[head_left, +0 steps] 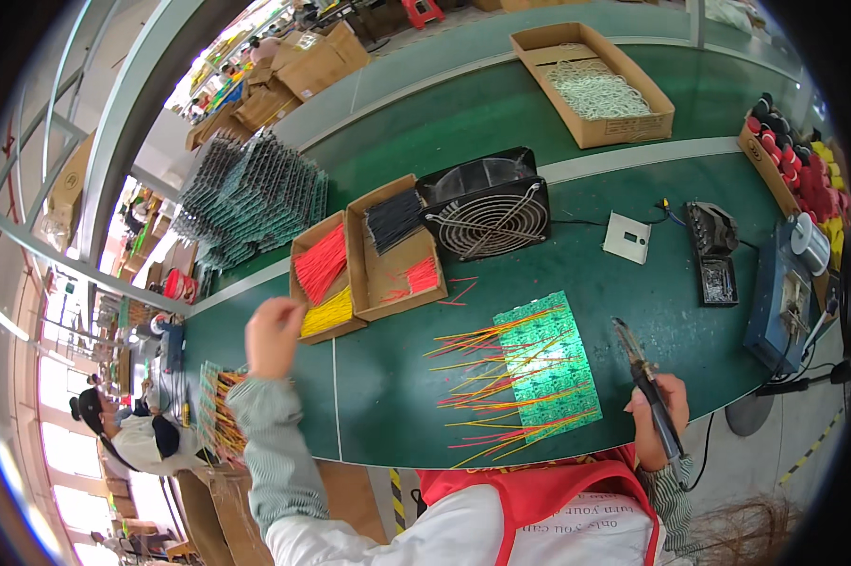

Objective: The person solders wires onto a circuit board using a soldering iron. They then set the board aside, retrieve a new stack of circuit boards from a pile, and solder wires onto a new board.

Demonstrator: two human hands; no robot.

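Head view, looking down on a green workbench (pixel 397 396): the right hand (pixel 657 415) is wrapped shut around the handle of a soldering iron (pixel 644 377), whose tip points up and away from the person, just right of a green circuit board (pixel 546 368) lying flat with red, yellow and orange wires fanning off its left edge. The left hand (pixel 273 335) is raised near a cardboard box of red and yellow wires (pixel 324 278); its fingers look curled, but whether they pinch anything is too blurred to tell. A black fan (pixel 487 215) sits behind the board. A stack of wired boards (pixel 220 415) is partly hidden behind the left sleeve. Bench corners bend away into the dark fisheye rim.
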